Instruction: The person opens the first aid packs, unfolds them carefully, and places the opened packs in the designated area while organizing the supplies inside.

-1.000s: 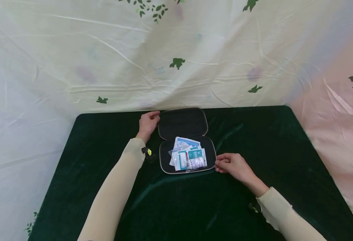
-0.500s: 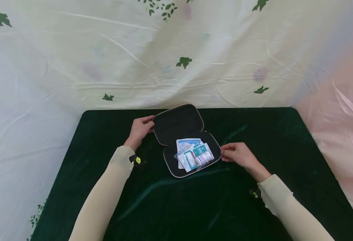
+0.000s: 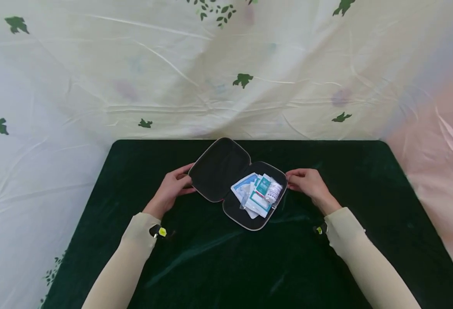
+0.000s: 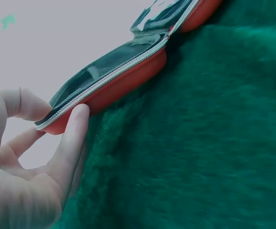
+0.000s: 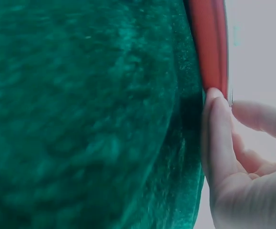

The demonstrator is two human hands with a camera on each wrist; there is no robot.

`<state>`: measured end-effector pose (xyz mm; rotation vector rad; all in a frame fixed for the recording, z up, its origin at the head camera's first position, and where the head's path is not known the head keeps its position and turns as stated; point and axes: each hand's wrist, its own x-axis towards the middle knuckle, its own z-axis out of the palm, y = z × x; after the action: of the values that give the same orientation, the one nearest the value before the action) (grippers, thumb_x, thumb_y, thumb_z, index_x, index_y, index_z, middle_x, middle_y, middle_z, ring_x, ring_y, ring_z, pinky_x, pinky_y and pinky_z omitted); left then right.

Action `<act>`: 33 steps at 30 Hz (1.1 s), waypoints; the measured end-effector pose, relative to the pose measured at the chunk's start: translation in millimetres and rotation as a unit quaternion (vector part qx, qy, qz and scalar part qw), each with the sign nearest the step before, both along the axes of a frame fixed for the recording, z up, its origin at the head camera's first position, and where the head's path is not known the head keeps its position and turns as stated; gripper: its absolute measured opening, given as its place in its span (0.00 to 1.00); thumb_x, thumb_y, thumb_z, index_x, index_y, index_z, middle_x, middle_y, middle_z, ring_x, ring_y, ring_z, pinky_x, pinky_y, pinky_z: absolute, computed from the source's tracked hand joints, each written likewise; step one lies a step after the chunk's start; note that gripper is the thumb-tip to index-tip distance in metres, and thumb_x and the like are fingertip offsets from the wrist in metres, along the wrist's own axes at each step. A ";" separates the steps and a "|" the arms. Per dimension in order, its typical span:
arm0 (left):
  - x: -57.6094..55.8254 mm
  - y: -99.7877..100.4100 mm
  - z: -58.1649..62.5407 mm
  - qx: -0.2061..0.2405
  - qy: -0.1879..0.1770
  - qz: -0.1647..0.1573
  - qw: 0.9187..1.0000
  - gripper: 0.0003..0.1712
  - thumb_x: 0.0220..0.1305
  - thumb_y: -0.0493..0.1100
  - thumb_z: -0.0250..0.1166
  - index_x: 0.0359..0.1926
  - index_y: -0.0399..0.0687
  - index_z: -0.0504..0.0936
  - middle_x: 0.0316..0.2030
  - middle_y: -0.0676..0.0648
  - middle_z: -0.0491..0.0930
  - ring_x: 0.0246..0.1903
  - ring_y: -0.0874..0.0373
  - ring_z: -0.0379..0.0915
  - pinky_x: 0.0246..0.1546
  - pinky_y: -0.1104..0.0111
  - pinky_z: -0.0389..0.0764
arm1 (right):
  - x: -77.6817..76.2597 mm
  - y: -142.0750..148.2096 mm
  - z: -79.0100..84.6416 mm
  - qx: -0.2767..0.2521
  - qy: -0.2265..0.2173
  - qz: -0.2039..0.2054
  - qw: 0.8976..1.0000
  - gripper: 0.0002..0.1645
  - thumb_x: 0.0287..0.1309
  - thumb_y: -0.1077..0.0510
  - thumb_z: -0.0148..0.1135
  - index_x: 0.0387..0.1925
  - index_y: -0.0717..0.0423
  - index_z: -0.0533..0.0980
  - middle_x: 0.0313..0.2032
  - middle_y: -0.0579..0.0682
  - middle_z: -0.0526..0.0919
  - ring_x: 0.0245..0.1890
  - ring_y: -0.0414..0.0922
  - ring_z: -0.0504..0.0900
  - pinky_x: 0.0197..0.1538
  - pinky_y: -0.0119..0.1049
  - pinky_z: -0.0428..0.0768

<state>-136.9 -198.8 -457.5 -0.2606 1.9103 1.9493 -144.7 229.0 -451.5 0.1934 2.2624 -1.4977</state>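
An unzipped red zip case with a black lining lies spread flat, its lid [image 3: 220, 171] to the left and its filled half [image 3: 238, 209] to the right. My left hand [image 3: 171, 187] pinches the lid's outer corner; in the left wrist view, thumb and fingers grip the zip edge and red shell [image 4: 128, 78]. On the opposite corner, my right hand [image 3: 310, 184] pinches the filled half, whose red side [image 5: 211, 47] shows in the right wrist view. Inside lie several flat white, blue and green packets [image 3: 258, 201] and a small white printed cylinder [image 3: 274, 192].
Dark green velvety cloth [image 3: 218, 266] covers the table beneath the case. A pale curtain [image 3: 195, 64] with green leaf shapes hangs right behind the table's back edge, and a pink part [image 3: 439, 171] of it hangs at the right.
Between both hands the case has turned counter-clockwise in the head view. My left hand moved left and nearer, while my right hand moved away from me. The head view also shifted slightly.
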 end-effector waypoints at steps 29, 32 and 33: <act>62.1 -17.7 -17.3 -0.066 -0.042 -0.011 0.997 0.16 0.73 0.45 0.66 0.49 0.35 0.85 0.43 0.41 0.86 0.36 0.59 0.86 0.40 0.70 0.87 | -31.3 -23.1 -11.7 -0.085 0.000 -0.048 0.995 0.26 0.78 0.58 0.55 0.72 0.62 0.69 0.68 0.61 0.74 0.67 0.52 0.75 0.71 0.45 0.71; 65.6 -18.1 -19.7 -0.067 -0.047 -0.018 0.997 0.16 0.73 0.45 0.66 0.49 0.34 0.85 0.42 0.41 0.85 0.34 0.60 0.86 0.39 0.70 0.86 | -31.8 -24.7 -14.6 -0.080 -0.005 -0.042 0.996 0.27 0.78 0.59 0.55 0.72 0.61 0.69 0.68 0.61 0.74 0.67 0.53 0.75 0.71 0.45 0.71; 66.5 -18.5 -20.3 -0.069 -0.046 -0.023 0.996 0.16 0.73 0.45 0.66 0.49 0.34 0.85 0.42 0.41 0.85 0.35 0.60 0.86 0.39 0.70 0.86 | -31.9 -25.2 -15.4 -0.076 -0.006 -0.040 0.996 0.26 0.78 0.59 0.55 0.72 0.60 0.69 0.68 0.61 0.73 0.66 0.53 0.75 0.71 0.46 0.71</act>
<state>-70.4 -217.3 -477.8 -0.3365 1.9748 1.7489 -176.7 203.8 -466.9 0.2488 2.1436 -1.6970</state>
